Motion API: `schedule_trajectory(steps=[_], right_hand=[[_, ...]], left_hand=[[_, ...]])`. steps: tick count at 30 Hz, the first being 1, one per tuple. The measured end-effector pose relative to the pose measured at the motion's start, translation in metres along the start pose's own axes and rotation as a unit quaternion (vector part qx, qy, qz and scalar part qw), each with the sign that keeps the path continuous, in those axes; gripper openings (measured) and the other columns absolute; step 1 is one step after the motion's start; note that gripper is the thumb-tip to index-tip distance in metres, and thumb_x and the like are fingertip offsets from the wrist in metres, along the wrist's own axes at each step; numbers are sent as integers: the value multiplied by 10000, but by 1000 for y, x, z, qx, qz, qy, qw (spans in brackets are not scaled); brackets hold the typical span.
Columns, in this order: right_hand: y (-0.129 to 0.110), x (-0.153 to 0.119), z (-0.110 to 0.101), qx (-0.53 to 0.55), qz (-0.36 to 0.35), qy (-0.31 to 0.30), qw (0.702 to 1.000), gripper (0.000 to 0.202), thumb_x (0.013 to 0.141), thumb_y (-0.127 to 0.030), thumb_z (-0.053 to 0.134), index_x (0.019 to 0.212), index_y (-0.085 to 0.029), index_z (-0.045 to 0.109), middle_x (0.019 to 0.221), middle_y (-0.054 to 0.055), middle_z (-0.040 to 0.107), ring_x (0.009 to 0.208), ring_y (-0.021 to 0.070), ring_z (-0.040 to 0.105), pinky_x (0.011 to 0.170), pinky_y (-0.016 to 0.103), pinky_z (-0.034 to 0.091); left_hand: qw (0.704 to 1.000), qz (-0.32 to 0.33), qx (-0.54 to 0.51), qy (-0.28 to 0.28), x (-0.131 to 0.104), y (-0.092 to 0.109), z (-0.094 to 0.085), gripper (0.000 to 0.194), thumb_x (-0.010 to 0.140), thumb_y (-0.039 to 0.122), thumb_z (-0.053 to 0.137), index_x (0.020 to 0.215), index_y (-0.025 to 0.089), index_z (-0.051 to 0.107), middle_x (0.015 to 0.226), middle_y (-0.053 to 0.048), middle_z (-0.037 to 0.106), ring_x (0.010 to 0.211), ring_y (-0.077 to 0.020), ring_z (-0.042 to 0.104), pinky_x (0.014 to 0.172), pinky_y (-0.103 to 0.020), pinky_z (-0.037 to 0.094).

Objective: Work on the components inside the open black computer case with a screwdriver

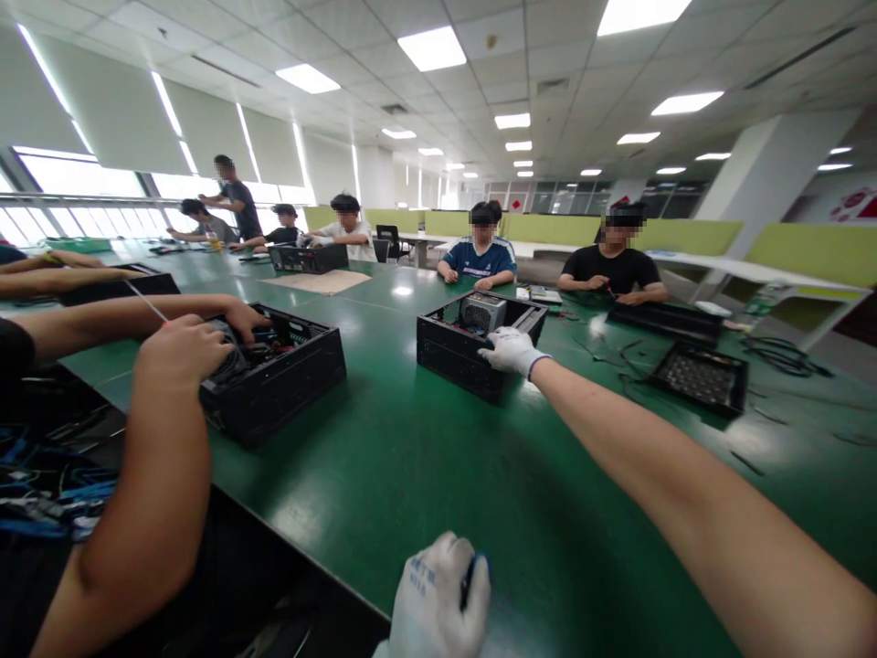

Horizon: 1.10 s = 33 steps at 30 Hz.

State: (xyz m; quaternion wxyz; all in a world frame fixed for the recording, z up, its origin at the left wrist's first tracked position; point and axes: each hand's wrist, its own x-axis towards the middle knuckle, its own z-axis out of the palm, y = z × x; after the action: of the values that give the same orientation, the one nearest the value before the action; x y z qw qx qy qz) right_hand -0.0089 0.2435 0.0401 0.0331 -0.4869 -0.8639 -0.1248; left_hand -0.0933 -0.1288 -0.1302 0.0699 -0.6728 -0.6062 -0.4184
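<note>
My right hand (511,352), in a white glove, is stretched out with its fingers closed over the near right rim of a black open-topped computer case (456,358). A grey power supply unit (483,313) sits inside that case. Close to me, low in view, my left hand (438,594) is also gloved and curled above the table's near edge. Between its thumb and fingers shows a small dark object with a blue end (470,578); most of it is hidden, so I cannot tell its kind.
At my left, a co-worker's hands (182,352) work at another black computer case (288,384), one with a screwdriver (145,302). On the right of the green table (329,493) lie a black tray (702,376), cables (785,356) and loose wires. Several people sit across.
</note>
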Motion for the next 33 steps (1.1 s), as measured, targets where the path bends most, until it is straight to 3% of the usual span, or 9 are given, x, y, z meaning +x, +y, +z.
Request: schedule_trajectory(steps=[4, 7, 10, 16, 19, 22, 26, 29, 33], right_hand=[[0, -17, -7, 8, -14, -13, 1000, 407, 1003, -448, 639, 1322, -194, 638, 1367, 116, 633, 1181, 261, 640, 1004, 500, 544], [5, -50, -14, 19, -39, -16, 999, 496, 1006, -527, 581, 1294, -138, 686, 1351, 190, 645, 1262, 327, 587, 1073, 489, 472], [9, -101, -21, 33, -72, -6, 997, 543, 1007, -548, 536, 1269, -108, 718, 1323, 221, 651, 1273, 357, 556, 1082, 448, 432], [10, -222, -39, 76, -153, 28, 985, 506, 1015, -603, 490, 1047, -161, 734, 1123, 156, 676, 1088, 305, 598, 1005, 447, 461], [14, -278, -50, 130, -195, 54, 971, 436, 1005, -578, 536, 973, -186, 723, 1035, 134, 687, 1033, 302, 622, 1000, 502, 484], [24, -326, -56, 171, -213, 53, 960, 322, 967, -531, 633, 1010, -225, 724, 1074, 113, 708, 1128, 314, 638, 1100, 566, 451], [41, -380, -58, 191, -235, 47, 952, 246, 923, -495, 711, 1040, -279, 723, 1180, 83, 721, 1253, 315, 626, 1217, 602, 363], [50, -406, -61, 207, -244, 46, 946, 232, 891, -478, 751, 1042, -302, 739, 1204, 71, 737, 1259, 317, 640, 1233, 596, 368], [54, -419, -67, 244, -237, 46, 939, 208, 854, -460, 791, 1006, -319, 771, 1174, 66, 761, 1228, 330, 668, 1206, 598, 417]], left_hand=[[1000, -12, -18, -5, 6, 6, -7, 186, 1018, 223, 473, 861, 230, 573, 752, -20, 629, 656, -178, 670, 626, -297, 524], [1000, -6, -24, 1, 8, 6, -9, 181, 1024, 222, 470, 887, 223, 588, 768, -28, 641, 674, -179, 674, 643, -293, 534], [1000, 4, -24, 0, 7, 4, -7, 188, 1034, 230, 463, 897, 219, 591, 780, -35, 644, 699, -184, 677, 659, -294, 538], [999, 0, -43, -11, 5, 2, -8, 183, 1044, 244, 476, 929, 209, 614, 809, -40, 654, 728, -180, 674, 698, -297, 552], [998, -6, -69, -13, 14, 11, -29, 187, 1037, 257, 484, 906, 213, 609, 795, -29, 639, 705, -169, 664, 681, -287, 545], [997, 19, -75, -7, 34, 29, -68, 115, 1004, 270, 542, 987, 216, 642, 830, -26, 655, 722, -168, 673, 681, -289, 533], [997, 82, 9, 2, 67, 60, -111, 178, 990, 316, 576, 1118, 227, 663, 846, -20, 646, 690, -179, 654, 636, -307, 493], [986, 117, 104, -59, 81, 80, -120, 184, 1011, 382, 562, 954, 244, 669, 780, -9, 610, 652, -197, 635, 581, -318, 439], [964, 164, 168, -122, 81, 95, -120, 318, 1023, 371, 525, 732, 249, 564, 712, -8, 573, 582, -202, 592, 533, -332, 377]])
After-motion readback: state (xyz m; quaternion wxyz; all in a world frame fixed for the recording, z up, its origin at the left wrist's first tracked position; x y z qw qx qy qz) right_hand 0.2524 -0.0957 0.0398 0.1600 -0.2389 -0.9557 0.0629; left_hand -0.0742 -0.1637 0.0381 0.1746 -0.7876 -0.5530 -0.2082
